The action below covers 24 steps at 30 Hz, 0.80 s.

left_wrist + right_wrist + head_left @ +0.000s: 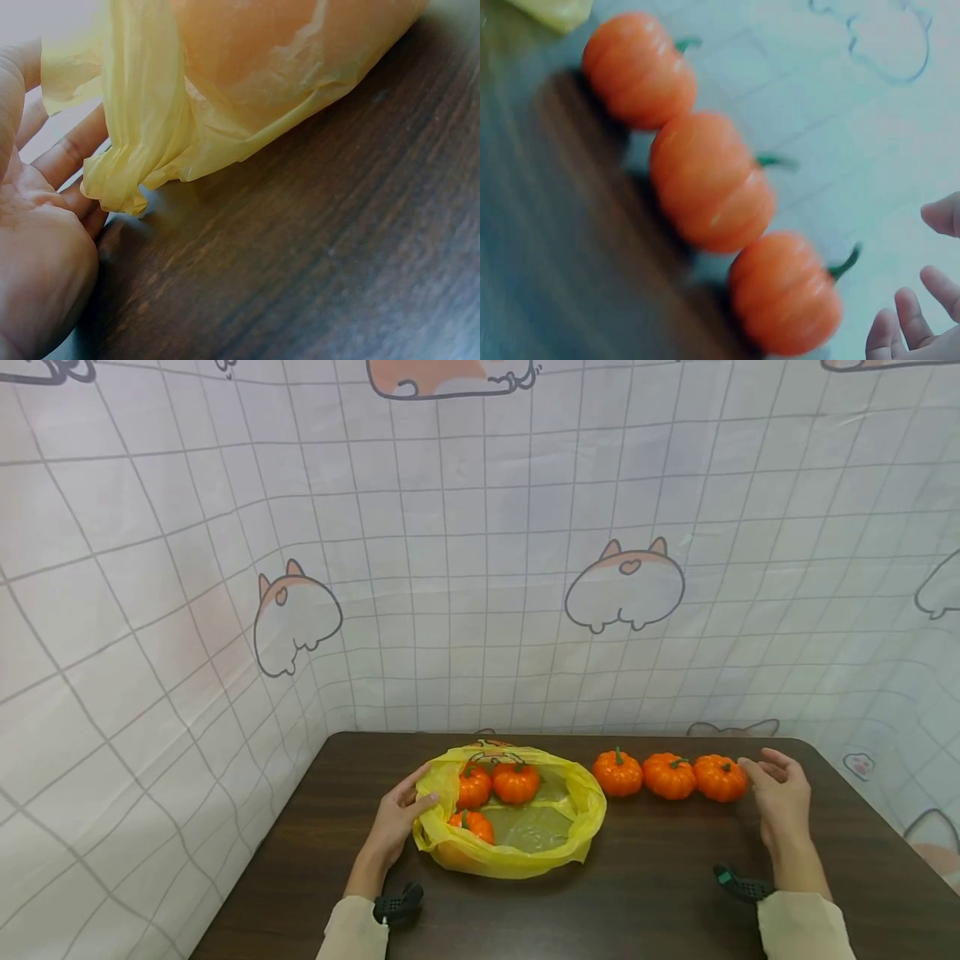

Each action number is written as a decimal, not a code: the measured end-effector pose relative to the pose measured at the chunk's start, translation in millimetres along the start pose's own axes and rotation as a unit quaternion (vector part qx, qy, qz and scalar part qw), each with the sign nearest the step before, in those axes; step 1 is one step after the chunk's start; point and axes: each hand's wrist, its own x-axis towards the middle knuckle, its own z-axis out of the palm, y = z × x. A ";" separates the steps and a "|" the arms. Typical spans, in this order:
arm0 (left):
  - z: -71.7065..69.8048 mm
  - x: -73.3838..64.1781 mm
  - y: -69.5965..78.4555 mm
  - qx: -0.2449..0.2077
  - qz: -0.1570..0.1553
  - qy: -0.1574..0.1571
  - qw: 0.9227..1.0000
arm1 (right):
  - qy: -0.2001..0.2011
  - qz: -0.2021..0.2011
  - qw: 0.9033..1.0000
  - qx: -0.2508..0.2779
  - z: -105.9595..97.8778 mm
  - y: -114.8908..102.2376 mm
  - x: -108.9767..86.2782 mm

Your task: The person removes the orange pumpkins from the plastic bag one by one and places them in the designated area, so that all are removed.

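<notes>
A yellow plastic bag (517,862) lies on the table with its mouth spread wide. Inside it are small orange pumpkins: one (473,787) at the back left, another (516,783) beside it and a third (474,827) nearer the front. My left hand (397,817) holds the bag's left rim, thumb over the edge; in the left wrist view its fingers (71,154) pass behind a gathered fold. Just right of the rightmost pumpkin (721,778) in a row of three, my right hand (782,793) is raised with fingers spread and nothing in them.
The other two pumpkins of the row, a middle one (670,776) and a left one (618,773), stand close to the bag's right side. The dark wooden table (630,902) ends at a gridded cloth wall (495,568) with animal drawings.
</notes>
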 end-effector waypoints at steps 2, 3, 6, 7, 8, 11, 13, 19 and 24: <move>0.3 0.4 0.0 0.003 0.002 0.000 1.000 | -0.009 -0.018 1.000 -0.009 2.7 -11.4 -6.2; 0.4 0.5 0.1 0.003 0.002 -0.001 1.000 | -0.016 -0.028 0.999 -0.010 4.4 -17.0 -9.5; 0.9 0.3 0.4 0.006 0.003 0.000 1.000 | -0.051 -0.071 0.995 -0.040 9.7 -32.7 -20.4; 1.0 0.2 0.7 0.005 0.002 0.001 1.000 | -0.063 -0.089 0.993 -0.053 11.8 -37.5 -24.2; 1.1 -0.1 0.9 0.003 -0.002 0.002 1.000 | -0.077 -0.105 0.990 -0.056 14.0 -42.1 -28.0; 0.7 -0.2 0.3 0.002 -0.002 0.003 1.000 | -0.116 -0.148 0.980 -0.068 21.2 -55.2 -39.7; 0.2 0.0 -0.3 -0.003 -0.006 0.004 1.000 | -0.137 -0.175 0.972 -0.079 26.7 -62.6 -47.7; -0.8 0.6 -1.9 -0.001 -0.002 0.000 1.000 | -0.201 -0.250 0.941 -0.106 44.9 -79.4 -71.5; -0.6 1.1 -2.0 -0.003 -0.002 -0.003 1.000 | -0.250 -0.277 0.921 -0.112 60.8 -88.2 -89.5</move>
